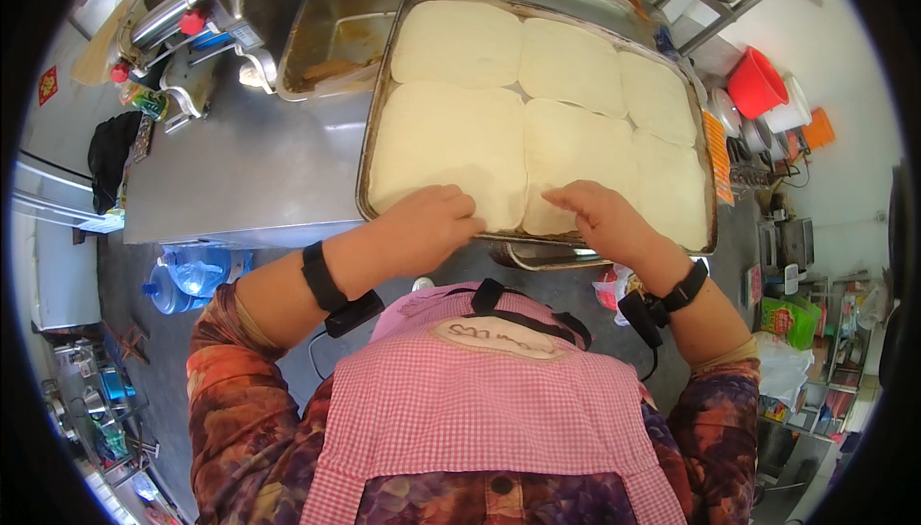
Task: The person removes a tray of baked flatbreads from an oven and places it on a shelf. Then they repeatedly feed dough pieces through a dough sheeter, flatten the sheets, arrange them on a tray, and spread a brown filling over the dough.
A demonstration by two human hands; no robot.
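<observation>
A large metal tray (376, 122) rests on a steel counter and holds several pale, square slabs of dough (571, 64) packed side by side. My left hand (427, 227) curls its fingers at the near edge of the front left dough slab (446, 141). My right hand (600, 218) presses its fingers on the near edge of the front middle slab (576, 151). Both wrists wear black bands. A pink checked apron covers my chest below.
An empty greasy metal tray (336, 45) sits behind on the steel counter (249, 170). Kitchen machines stand at the far left. A blue water jug (192, 275) is on the floor. A red bucket (755, 82) and cluttered shelves stand to the right.
</observation>
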